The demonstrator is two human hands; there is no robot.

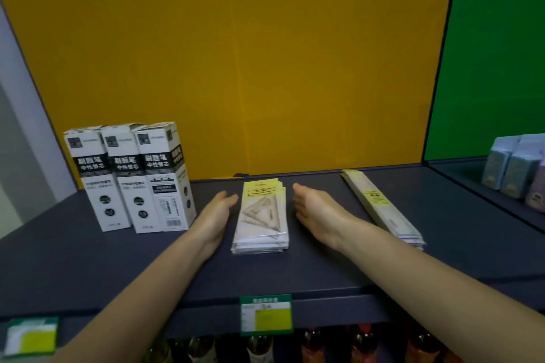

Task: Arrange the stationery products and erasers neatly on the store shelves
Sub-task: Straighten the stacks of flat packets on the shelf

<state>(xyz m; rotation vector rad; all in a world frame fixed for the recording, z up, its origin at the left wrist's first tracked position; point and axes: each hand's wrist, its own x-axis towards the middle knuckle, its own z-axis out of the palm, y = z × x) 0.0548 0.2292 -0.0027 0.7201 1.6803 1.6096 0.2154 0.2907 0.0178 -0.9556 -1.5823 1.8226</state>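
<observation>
A stack of clear packets holding triangle rulers lies flat in the middle of the dark shelf. My left hand lies open just left of the stack, fingers straight, close to its edge. My right hand is open just right of the stack, with a small gap to it. Neither hand holds anything. Three white and black refill boxes stand upright at the left. A stack of long ruler packets lies at an angle at the right.
A yellow back panel closes the shelf behind. The neighbouring shelf at the right, with a green panel, carries pale blue boxes. Green price tags hang on the front edge. Bottles stand on the level below.
</observation>
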